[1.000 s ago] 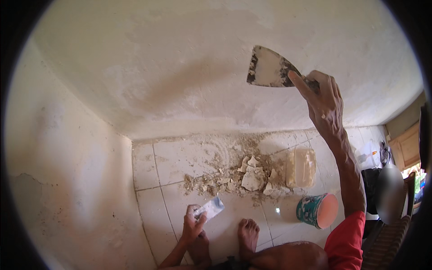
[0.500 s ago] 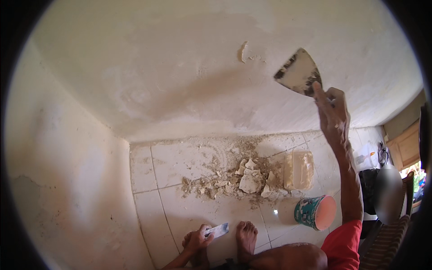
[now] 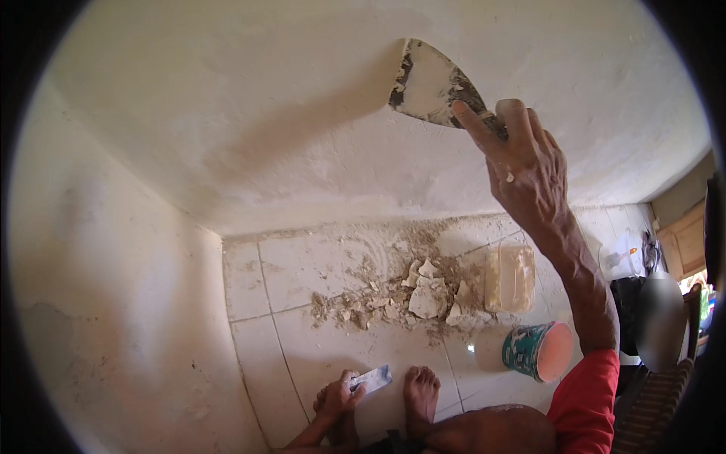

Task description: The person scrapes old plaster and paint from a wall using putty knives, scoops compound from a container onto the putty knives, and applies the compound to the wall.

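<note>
My right hand (image 3: 525, 159) grips a wide, putty-smeared scraper (image 3: 431, 83), raised against the pale wall (image 3: 227, 91) with its shadow falling to the left. Low by my feet, my left hand (image 3: 340, 397) is closed on a narrow metal blade tool (image 3: 372, 378) with whitish residue on it. Broken plaster pieces (image 3: 427, 299) and dust lie on the tiled floor (image 3: 253, 340) along the wall's foot. Beside them are a translucent plastic tub (image 3: 510, 278) and, nearer me, a teal bucket (image 3: 518, 349) with a pinkish inside.
A side wall (image 3: 121, 287) with a grey patch meets the back wall at the left. My bare foot (image 3: 420, 397) stands below the debris. At the right are a woven chair (image 3: 665, 393), dark bags (image 3: 626, 295), a white plastic bag (image 3: 616, 257) and wooden panelling (image 3: 677, 250).
The wide scraper dipped rightward, then moved up and left. Small flakes seen on the wall half a second ago no longer show. My left hand with the narrow blade has dropped since a second ago.
</note>
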Demonstrator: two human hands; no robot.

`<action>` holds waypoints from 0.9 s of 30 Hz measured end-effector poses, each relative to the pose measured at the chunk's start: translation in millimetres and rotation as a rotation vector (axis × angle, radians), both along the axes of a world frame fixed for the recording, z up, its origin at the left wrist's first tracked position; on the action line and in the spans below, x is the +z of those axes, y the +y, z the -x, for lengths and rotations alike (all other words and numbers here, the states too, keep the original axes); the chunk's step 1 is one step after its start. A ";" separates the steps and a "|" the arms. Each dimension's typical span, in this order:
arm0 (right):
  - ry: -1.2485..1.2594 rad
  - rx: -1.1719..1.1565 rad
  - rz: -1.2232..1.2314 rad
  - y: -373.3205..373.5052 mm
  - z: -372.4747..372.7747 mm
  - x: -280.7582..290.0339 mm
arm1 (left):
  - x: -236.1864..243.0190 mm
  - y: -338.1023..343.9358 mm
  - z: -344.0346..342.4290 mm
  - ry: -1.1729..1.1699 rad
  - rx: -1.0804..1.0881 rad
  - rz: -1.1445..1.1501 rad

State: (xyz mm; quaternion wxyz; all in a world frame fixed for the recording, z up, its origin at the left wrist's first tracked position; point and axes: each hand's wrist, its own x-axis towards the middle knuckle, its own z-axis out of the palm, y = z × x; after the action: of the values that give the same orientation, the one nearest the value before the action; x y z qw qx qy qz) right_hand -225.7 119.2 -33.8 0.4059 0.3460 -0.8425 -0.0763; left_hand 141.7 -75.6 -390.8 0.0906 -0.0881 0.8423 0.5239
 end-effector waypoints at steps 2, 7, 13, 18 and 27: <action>0.001 -0.018 -0.012 10.3 2.7 1.0 | -1.3 -0.6 0.9 0.002 0.002 0.000; 0.012 -0.058 -0.052 48.1 18.5 1.5 | 1.6 -0.4 1.9 -0.038 -0.009 0.017; 0.057 -0.011 -0.034 109.4 27.4 -5.8 | 4.6 1.1 2.8 -0.073 0.003 0.024; -0.039 0.010 0.227 83.5 -12.0 -23.4 | -3.1 -0.4 0.0 -0.053 0.020 0.003; 0.029 0.075 -0.044 -4.7 10.2 10.9 | -5.4 2.0 -0.8 -0.062 0.022 0.015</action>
State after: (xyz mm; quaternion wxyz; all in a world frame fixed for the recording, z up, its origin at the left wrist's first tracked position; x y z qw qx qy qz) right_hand -235.9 114.5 -22.9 0.4128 0.3848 -0.8212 -0.0845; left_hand 142.5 -73.6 -396.2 0.1102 -0.1139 0.8422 0.5154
